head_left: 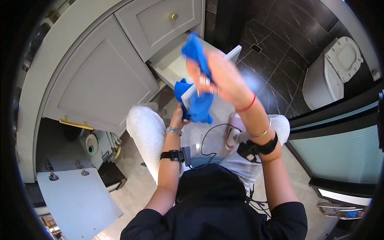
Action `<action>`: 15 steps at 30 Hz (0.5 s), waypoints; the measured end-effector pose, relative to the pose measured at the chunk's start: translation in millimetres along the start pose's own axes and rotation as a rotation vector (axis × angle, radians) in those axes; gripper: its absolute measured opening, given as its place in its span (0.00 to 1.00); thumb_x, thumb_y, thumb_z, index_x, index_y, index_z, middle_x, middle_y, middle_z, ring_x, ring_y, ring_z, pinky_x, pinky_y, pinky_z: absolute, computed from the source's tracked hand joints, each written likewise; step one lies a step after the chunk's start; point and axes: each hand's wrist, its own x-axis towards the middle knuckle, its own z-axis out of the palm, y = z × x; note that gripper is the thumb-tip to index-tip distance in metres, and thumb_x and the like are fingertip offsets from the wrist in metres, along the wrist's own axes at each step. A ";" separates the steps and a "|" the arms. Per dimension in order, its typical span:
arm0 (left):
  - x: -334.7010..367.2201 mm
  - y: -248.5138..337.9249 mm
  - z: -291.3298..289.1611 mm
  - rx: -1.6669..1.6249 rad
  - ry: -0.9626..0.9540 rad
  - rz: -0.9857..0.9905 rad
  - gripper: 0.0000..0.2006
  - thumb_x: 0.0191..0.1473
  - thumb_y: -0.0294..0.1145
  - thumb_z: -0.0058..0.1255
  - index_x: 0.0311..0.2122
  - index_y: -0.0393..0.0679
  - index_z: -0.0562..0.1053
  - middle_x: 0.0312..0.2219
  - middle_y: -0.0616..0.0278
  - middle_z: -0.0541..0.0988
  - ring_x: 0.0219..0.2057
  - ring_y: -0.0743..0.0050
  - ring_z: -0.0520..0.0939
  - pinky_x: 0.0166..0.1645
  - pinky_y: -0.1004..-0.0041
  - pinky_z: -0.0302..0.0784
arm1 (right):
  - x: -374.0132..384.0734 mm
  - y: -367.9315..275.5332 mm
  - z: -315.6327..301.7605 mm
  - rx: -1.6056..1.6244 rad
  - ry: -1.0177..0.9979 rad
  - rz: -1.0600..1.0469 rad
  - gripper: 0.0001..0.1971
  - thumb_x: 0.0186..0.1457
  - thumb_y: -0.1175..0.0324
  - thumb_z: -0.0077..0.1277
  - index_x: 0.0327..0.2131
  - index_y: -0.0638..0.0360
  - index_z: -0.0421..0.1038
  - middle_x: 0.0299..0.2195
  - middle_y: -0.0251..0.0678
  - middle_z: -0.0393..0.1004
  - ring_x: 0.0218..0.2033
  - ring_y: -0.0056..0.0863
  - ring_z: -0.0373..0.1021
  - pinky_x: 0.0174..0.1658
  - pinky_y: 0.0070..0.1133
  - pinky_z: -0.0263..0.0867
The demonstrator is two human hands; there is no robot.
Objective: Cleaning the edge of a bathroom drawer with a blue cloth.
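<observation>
A white drawer (171,66) is pulled out of the grey vanity cabinet. Blue cloth (200,107) covers the left end of its front panel, hanging down on the near side. My left hand (179,116) grips this cloth from below, at the panel's left end; its fingertips are partly hidden by the fabric. Above the drawer front, my right hand (218,74) is blurred by motion and closed around a blue cloth (193,50) that sticks up past the fingers. Whether the two pieces of cloth are joined cannot be told.
A closed drawer with a gold knob (173,16) sits above the open one. At lower left, a cabinet flap (80,202) hangs open on its hinges. A toilet (326,80) stands at far right, and a thin black cable (205,144) runs between my legs.
</observation>
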 end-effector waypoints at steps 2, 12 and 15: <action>-8.9 0.7 3.5 -0.070 0.003 0.011 0.32 0.55 0.67 0.30 0.56 0.55 0.65 0.54 0.59 0.68 0.51 0.58 0.70 0.42 0.50 0.71 | 36.5 -10.6 7.7 -0.054 0.197 -0.214 0.22 0.66 0.50 0.31 0.27 0.58 0.63 0.17 0.29 0.64 0.10 0.14 0.55 0.21 0.17 0.60; 1.1 -6.2 17.6 -0.047 0.093 -0.006 0.36 0.55 0.70 0.26 0.56 0.52 0.66 0.50 0.63 0.74 0.48 0.68 0.74 0.51 0.58 0.68 | 17.7 109.1 -27.7 -1.477 0.176 0.148 0.15 0.56 0.57 0.47 0.27 0.60 0.73 0.27 0.40 0.74 0.35 0.40 0.71 0.44 0.32 0.65; 18.6 -17.2 8.9 -0.066 0.013 0.037 0.36 0.56 0.68 0.26 0.57 0.52 0.66 0.51 0.62 0.73 0.48 0.70 0.73 0.51 0.60 0.67 | 3.2 115.4 -46.7 -1.463 0.159 -0.164 0.16 0.57 0.61 0.44 0.20 0.60 0.71 0.22 0.41 0.72 0.30 0.41 0.70 0.40 0.34 0.64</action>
